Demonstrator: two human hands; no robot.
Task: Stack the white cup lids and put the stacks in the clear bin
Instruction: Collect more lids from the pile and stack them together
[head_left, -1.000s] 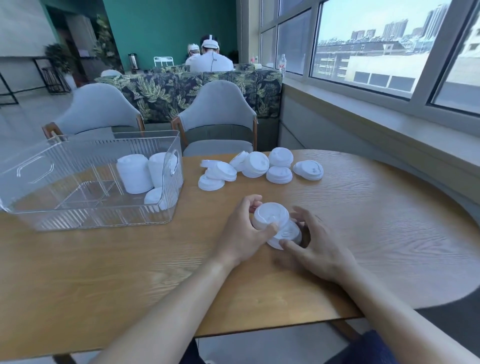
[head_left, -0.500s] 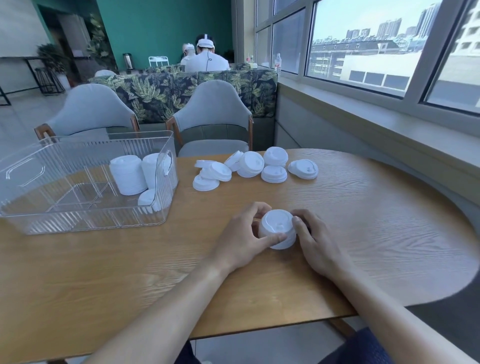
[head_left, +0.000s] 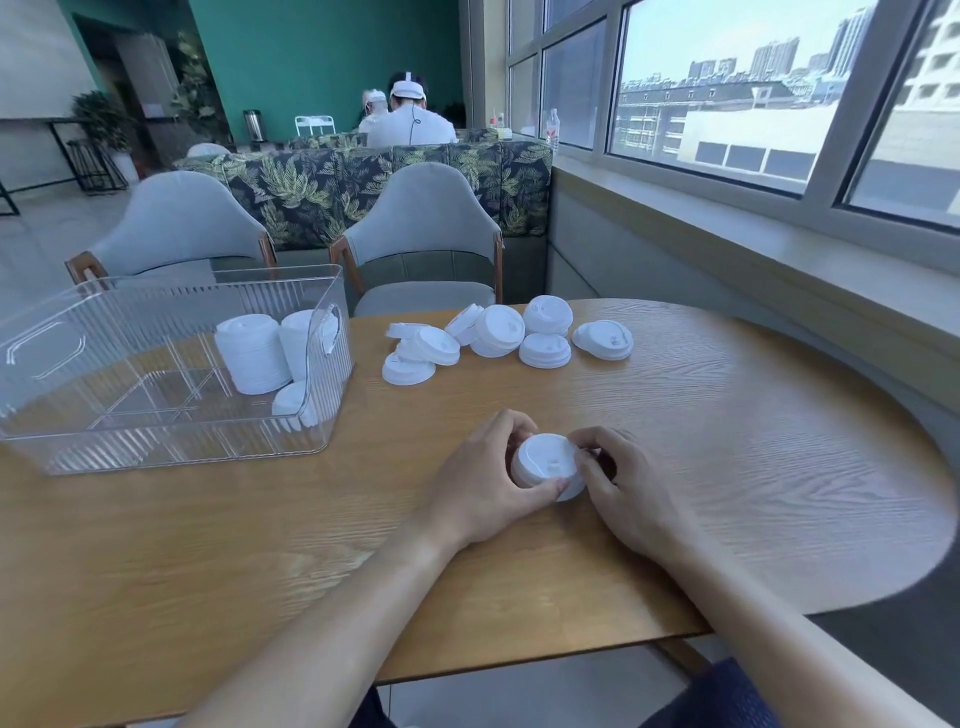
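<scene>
Both hands met at the middle of the wooden surface (head_left: 727, 441), around a short stack of white lids (head_left: 545, 462) that sat on the wood. The left hand (head_left: 483, 488) curled round the stack's near and left side, its thumb pressed along the front rim, so its grip was grasping the stack. The right hand (head_left: 623, 493) came in from the other side, fingers bent against the right edge of the same stack and likewise grasping it. Farther back on the surface lay a loose cluster of white lids (head_left: 509, 338), some flat, some leaning on each other, a few already nested in twos. To the left stood the clear bin (head_left: 104, 447), ribbed and transparent, near the cluster but apart from it. Inside its right end stood two tall lid stacks (head_left: 254, 353) side by side, with another lid or short stack (head_left: 291, 400) lying tipped against the front wall. Two grey chairs (head_left: 421, 228) stood behind the surface.
</scene>
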